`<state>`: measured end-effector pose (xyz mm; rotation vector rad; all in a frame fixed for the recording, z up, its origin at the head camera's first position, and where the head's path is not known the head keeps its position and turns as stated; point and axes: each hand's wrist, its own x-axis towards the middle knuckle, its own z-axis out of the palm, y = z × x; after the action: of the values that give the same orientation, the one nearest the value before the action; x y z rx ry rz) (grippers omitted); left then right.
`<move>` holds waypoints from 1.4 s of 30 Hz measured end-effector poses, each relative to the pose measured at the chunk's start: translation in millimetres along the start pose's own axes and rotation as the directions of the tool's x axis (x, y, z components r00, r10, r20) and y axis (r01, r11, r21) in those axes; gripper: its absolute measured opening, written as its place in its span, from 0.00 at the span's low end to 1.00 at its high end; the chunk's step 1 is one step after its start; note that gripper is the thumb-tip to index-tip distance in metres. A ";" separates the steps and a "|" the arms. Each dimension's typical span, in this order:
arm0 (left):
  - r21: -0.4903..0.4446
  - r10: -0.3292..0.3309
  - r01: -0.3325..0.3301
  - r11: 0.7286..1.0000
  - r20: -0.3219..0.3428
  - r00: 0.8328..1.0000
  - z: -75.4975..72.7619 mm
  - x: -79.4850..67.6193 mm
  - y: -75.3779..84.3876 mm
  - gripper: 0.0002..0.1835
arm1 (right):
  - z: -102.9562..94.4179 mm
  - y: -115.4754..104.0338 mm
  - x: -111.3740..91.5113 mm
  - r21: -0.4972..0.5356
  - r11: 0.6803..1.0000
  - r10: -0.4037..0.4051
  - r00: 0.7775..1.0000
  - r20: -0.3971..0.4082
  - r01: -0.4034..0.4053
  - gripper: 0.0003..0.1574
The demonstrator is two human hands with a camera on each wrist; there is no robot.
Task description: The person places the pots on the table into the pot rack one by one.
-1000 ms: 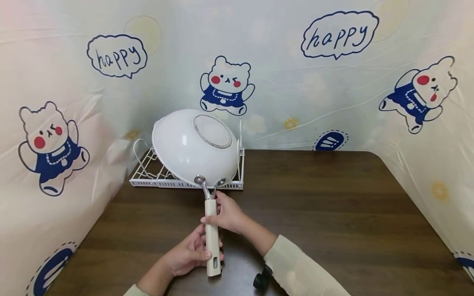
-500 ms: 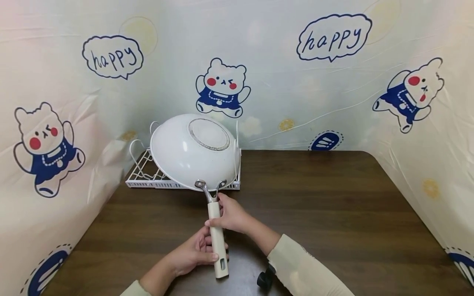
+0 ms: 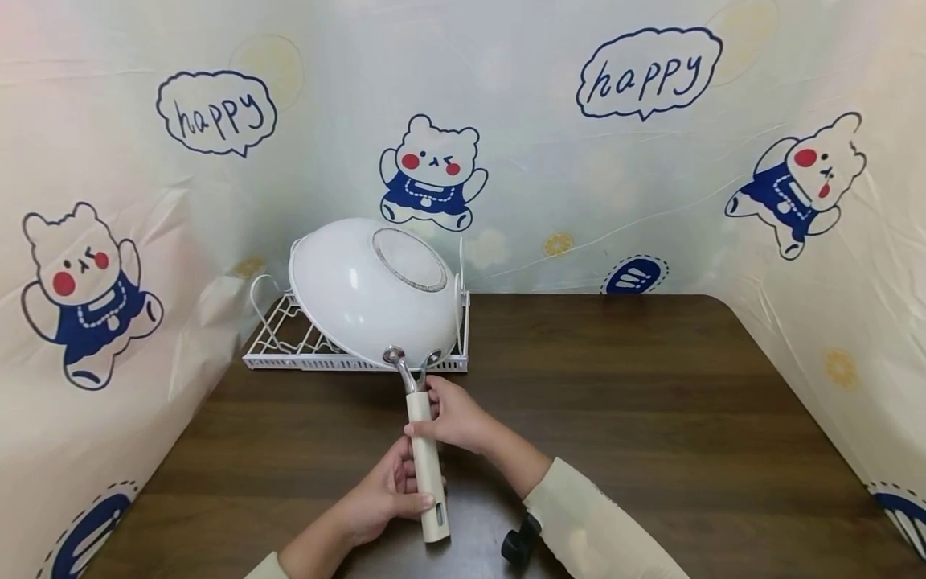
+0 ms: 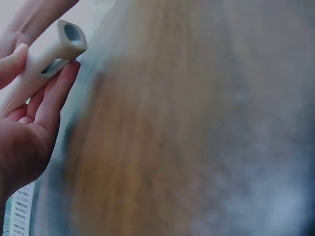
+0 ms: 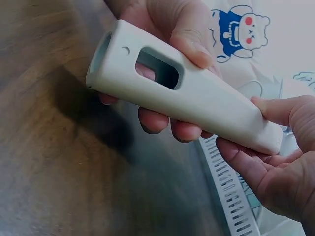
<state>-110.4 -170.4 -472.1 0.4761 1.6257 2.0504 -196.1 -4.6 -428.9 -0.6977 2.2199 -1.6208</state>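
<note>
A white wok [image 3: 354, 281] leans on a white wire dish rack [image 3: 282, 366], its round base turned up toward me. Its cream handle [image 3: 428, 482] points toward me, joined to the bowl by a forked metal bracket [image 3: 407, 374]. Low on the handle, near the slotted end, my left hand [image 3: 383, 497] grips it with the thumb on top. Nearer the bracket, my right hand [image 3: 461, 414] holds it between thumb and fingers. The right wrist view shows both hands round the handle [image 5: 211, 101]. The bowl hides much of the rack.
The dark wooden table [image 3: 615, 418] extends to the right of the rack and in front of it. A printed cloth [image 3: 535, 96] hangs behind the table and along both sides. Upright wire hoops [image 3: 260, 310] rise from the rack's sides.
The handle's end has swung slightly to the right, with both hands still on it. The bowl dipped a little, then rose and tilted slightly on the rack. The head view has shifted slightly.
</note>
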 end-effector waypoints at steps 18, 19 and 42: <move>0.071 0.075 -0.069 0.995 -0.078 0.994 8.9 4.2 12.7 0.30 | -13.3 2.2 0.4 0.372 0.928 -0.049 0.995 0.092 0.011 0.28; 0.074 0.071 -0.065 0.995 -0.082 0.994 8.8 4.5 13.5 0.29 | -14.1 1.9 0.0 0.378 0.926 -0.050 0.994 0.093 0.011 0.27; 0.225 -0.001 -0.005 0.974 0.026 1.000 -35.4 -19.3 41.1 0.29 | 16.3 -8.9 10.6 0.536 0.844 -0.020 0.999 0.033 -0.001 0.26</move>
<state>-119.9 -217.2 -440.0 0.5794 1.8530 1.8612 -194.7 -25.6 -425.2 -0.5658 1.6020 -2.0802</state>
